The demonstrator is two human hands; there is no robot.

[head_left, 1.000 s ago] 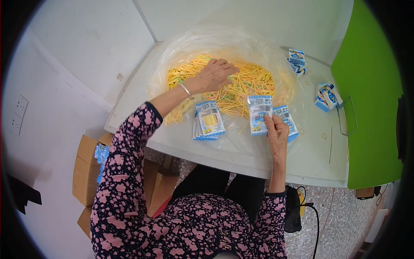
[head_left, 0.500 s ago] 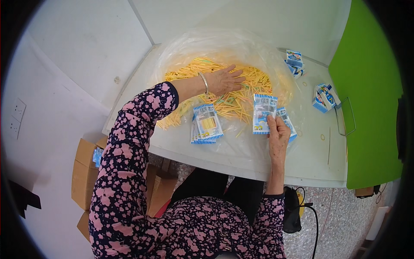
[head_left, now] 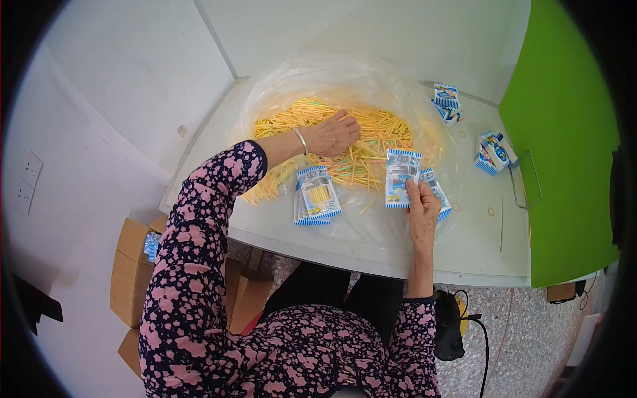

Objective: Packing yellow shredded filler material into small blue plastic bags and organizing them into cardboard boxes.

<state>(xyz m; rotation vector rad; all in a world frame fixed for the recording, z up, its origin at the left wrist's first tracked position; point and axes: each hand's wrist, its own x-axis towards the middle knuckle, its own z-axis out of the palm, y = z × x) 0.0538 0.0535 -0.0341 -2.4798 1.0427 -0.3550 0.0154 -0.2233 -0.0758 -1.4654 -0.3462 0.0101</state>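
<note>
A loose heap of thin yellow sticks [head_left: 385,129], a few of them green or pink, lies on clear plastic sheeting [head_left: 332,73] on the white table. My left hand [head_left: 334,136] rests on the middle of this heap with its fingers curled in; whatever they close on is hidden. Between thumb and fingers my right hand [head_left: 423,205] grips a blue-and-white packet [head_left: 401,169] by its lower right corner. Beneath it another packet [head_left: 434,189] shows partly. A small stack of similar packets [head_left: 317,192], the top one with yellow sticks showing through its window, lies nearer me, left of centre.
Small blue-and-white boxes [head_left: 446,99] stand at the table's back right. Another box [head_left: 492,154] sits beside a wire stand [head_left: 534,182] near the green panel [head_left: 564,146]. Rubber bands and a thin stick lie on the right side. Open cardboard boxes [head_left: 129,272] are below left.
My left hand has drawn slightly back toward me and its spread fingers have curled in. The right hand still holds the packet in nearly the same place. The whole view has shifted a little.
</note>
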